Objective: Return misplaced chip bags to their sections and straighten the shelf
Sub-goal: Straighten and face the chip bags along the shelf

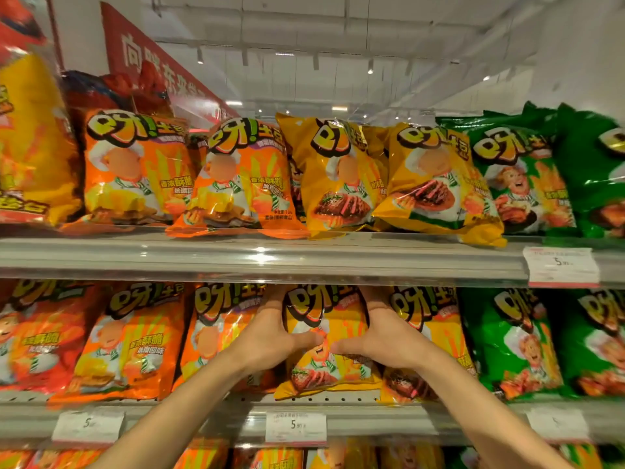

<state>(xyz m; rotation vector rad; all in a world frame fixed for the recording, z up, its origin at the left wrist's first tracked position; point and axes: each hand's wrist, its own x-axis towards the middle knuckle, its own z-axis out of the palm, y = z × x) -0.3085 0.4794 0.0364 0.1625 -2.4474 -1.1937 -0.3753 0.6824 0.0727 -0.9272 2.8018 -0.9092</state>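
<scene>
A: Both arms are up and reaching into the middle shelf, forearms rising from the bottom corners and closing in toward the center.

B: And the hands?

A: The left hand is on the left edge of a yellow chip bag, fingers going behind it up near the top, thumb laid across the front. The right hand mirrors it on the right edge, thumb pointing inward. The two thumb tips nearly meet on the bag's face. So both hands are clamped on the same bag, one per side.

B: Where does that bag sit?

A: Upright on the middle shelf, between orange bags on its left and another yellow bag just beside it on the right. Green bags come further right.

B: Upper shelf?

A: Same color order: orange bags up top, then two yellow ones leaning and spilling over the shelf lip, then green. A big yellow-and-red bag stands at far left.

B: Anything readable?

A: Every bag carries a large cartoon-style Chinese logo with an exclamation mark and a chef figure. The price tag under the held bag reads 5 and small digits I can't make out. Another tag at upper right also shows a 5. A red banner with white Chinese characters hangs top left.
</scene>
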